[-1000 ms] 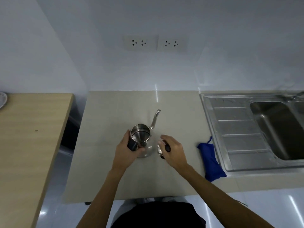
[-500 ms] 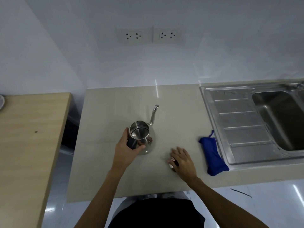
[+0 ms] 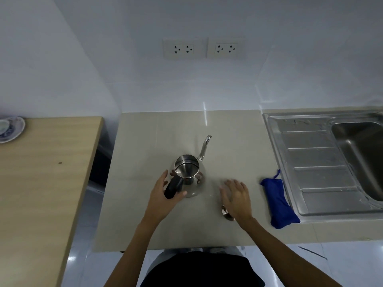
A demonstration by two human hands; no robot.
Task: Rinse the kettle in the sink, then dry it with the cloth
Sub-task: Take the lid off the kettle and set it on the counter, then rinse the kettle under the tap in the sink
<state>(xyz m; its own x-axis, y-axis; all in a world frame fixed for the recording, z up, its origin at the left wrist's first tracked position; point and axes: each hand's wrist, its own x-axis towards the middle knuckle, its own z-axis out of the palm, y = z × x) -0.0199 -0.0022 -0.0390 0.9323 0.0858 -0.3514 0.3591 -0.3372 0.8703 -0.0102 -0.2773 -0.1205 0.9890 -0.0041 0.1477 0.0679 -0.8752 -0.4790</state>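
A steel gooseneck kettle (image 3: 191, 172) stands lidless on the beige counter, its spout pointing away from me. My left hand (image 3: 165, 193) is wrapped around its black handle. The kettle's lid (image 3: 226, 214) lies on the counter, partly hidden under my right hand (image 3: 237, 198), which hovers above it with fingers spread and holds nothing. A folded blue cloth (image 3: 278, 203) lies to the right, against the edge of the steel sink (image 3: 310, 154), whose basin is at the far right.
The sink's ribbed draining board lies between the cloth and the basin. A wooden table (image 3: 41, 172) stands to the left across a gap, with a blue-patterned saucer (image 3: 11, 129) on it. Two wall sockets (image 3: 204, 47) sit above the counter.
My right hand carried the lid away from the kettle, set it down on the counter to the right and has opened off it. The left hand stayed on the handle.
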